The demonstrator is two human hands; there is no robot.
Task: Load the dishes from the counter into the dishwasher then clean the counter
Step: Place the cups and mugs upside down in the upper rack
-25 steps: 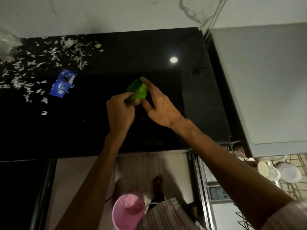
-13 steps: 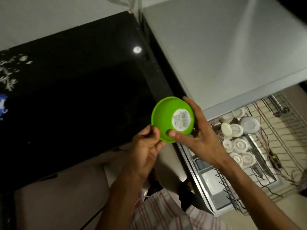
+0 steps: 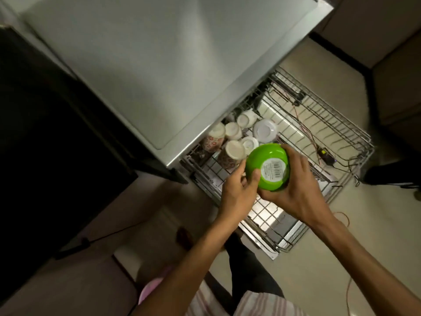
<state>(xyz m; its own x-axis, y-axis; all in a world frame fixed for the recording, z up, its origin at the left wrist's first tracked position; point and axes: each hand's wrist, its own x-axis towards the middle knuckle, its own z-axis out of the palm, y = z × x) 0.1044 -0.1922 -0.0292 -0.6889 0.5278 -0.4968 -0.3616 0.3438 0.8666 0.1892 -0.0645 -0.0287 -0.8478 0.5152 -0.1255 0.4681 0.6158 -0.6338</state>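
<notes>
Green bowl (image 3: 262,165) hides its inside — label print too blurred.

The light around me is dim and a little yellow. The black bench (image 3: 45,133) at my left is almost lost in darkness. The grey top (image 3: 159,65) of the dishwasher has a soft pale sheen. The wire rack (image 3: 319,124) catches small glints. My arms are in shadow. The wide lens bends straight lines near the edges, and the corners are soft.

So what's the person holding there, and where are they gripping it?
A green bowl, upside down. The right hand wraps its side and rim; the left hand pinches the opposite rim.
</notes>
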